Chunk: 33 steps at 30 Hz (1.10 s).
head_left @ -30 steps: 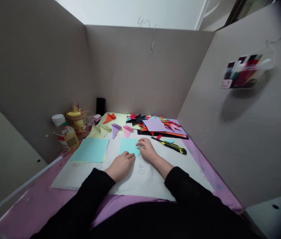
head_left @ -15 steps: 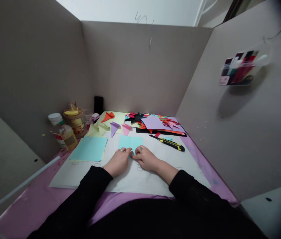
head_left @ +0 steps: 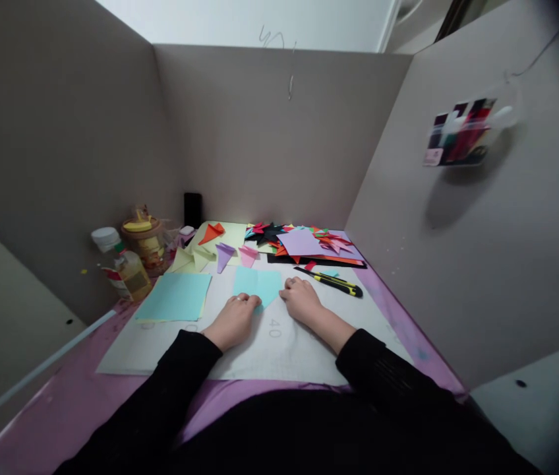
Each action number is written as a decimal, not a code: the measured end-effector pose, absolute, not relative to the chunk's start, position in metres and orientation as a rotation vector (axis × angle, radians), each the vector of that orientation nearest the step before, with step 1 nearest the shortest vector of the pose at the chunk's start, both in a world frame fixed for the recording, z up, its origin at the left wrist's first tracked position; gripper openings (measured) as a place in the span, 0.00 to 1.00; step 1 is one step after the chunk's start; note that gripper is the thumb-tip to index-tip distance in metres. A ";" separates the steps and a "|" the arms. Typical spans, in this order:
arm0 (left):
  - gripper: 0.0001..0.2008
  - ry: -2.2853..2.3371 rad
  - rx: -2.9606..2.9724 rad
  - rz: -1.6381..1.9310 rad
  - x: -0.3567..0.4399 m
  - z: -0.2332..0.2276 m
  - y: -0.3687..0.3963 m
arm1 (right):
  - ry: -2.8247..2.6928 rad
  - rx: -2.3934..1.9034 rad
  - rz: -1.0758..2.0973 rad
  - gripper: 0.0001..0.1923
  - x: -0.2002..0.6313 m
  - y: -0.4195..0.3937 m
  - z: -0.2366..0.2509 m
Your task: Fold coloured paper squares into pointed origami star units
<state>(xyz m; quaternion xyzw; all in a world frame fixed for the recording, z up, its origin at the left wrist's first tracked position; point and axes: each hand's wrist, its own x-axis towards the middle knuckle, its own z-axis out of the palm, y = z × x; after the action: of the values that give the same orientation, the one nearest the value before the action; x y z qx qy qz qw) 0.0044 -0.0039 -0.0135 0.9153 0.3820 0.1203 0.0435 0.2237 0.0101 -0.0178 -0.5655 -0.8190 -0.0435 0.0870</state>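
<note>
A light blue sheet of paper (head_left: 260,284) lies in front of me, its lower right corner folded in on a slant. My left hand (head_left: 236,318) holds it at the lower left, thumb and fingers pressed together on the paper. At the right edge of the sheet is my right hand (head_left: 302,300), fingers curled with the tips against the paper; the contact itself is partly hidden. To the left lies a stack of light blue squares (head_left: 175,297) with a pale yellow edge under it. A yellow-and-black box cutter (head_left: 333,282) lies beyond my right hand.
Folded purple (head_left: 224,256), pink (head_left: 248,255) and orange pieces (head_left: 211,232) lie behind the sheet. A pile of colored paper stars (head_left: 269,234) sits at the back under a lilac square (head_left: 301,242). A bottle (head_left: 131,267) and tub (head_left: 146,241) stand left; grey panels (head_left: 260,132) enclose the table.
My right hand has moved right and slightly up, away from my left hand, to the sheet's right edge. The slanted fold now shows. My left hand stays at the lower left.
</note>
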 end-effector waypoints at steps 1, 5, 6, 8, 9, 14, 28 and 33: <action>0.24 1.174 2.796 0.371 0.005 -0.013 -0.005 | -2.415 -1.737 -0.138 0.11 0.225 0.011 -0.017; 0.26 1.216 2.782 0.388 0.006 -0.014 -0.009 | -2.225 -1.806 -0.210 0.13 0.227 0.010 -0.016; 0.27 1.227 2.773 0.400 0.006 -0.014 -0.010 | -2.195 -1.739 -0.228 0.15 0.226 0.009 -0.018; 0.29 1.230 2.756 0.447 0.005 -0.014 -0.009 | -2.220 -1.504 -0.220 0.20 0.222 0.006 -0.021; 0.30 1.242 2.744 0.499 0.003 -0.014 -0.007 | -2.268 -1.365 -0.190 0.21 0.220 0.005 -0.024; 0.29 1.649 2.487 0.943 -0.018 -0.014 0.015 | -2.430 -1.035 -0.027 0.16 0.209 0.002 -0.035; 0.16 1.017 2.872 0.855 -0.025 -0.003 0.019 | -2.448 -0.972 0.055 0.19 0.210 0.010 -0.040; 0.15 0.911 2.891 0.564 -0.029 0.000 0.016 | -2.469 -0.844 0.050 0.14 0.214 0.014 -0.040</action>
<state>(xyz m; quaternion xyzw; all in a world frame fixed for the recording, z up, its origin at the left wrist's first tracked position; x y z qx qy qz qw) -0.0290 0.0164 -0.0002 0.9373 0.2952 0.1830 0.0295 0.2140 0.0143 -0.0404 -0.3119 -0.9129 0.0185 0.2626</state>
